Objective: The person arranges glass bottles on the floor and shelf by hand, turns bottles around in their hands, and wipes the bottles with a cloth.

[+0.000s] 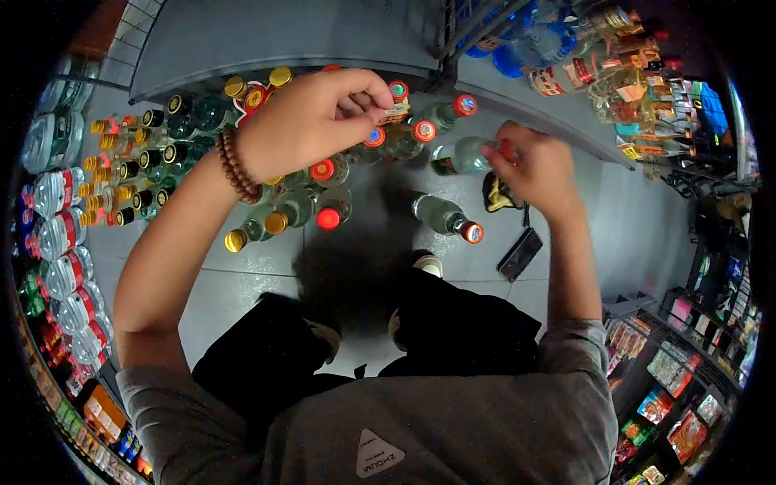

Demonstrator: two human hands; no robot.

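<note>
My left hand [323, 117], with a beaded bracelet at the wrist, is over a group of glass bottles. Its fingers are curled near a bottle cap [398, 90]; what they hold, if anything, is hidden. On the right, my right hand [529, 162] closes round the capped top of a clear bottle [467, 155]. Below that stands another clear bottle [440, 214] with a red and white cap. Bottles with red caps [327, 218] and gold caps [235, 240] stand under and beside my left forearm.
Rows of yellow-capped bottles [101, 162] and packed water bottles [61, 194] line the left. A grey shelf [283, 40] runs across the top, with more bottles [566, 77] at upper right. A dark phone-like object [520, 254] lies on the floor [356, 295].
</note>
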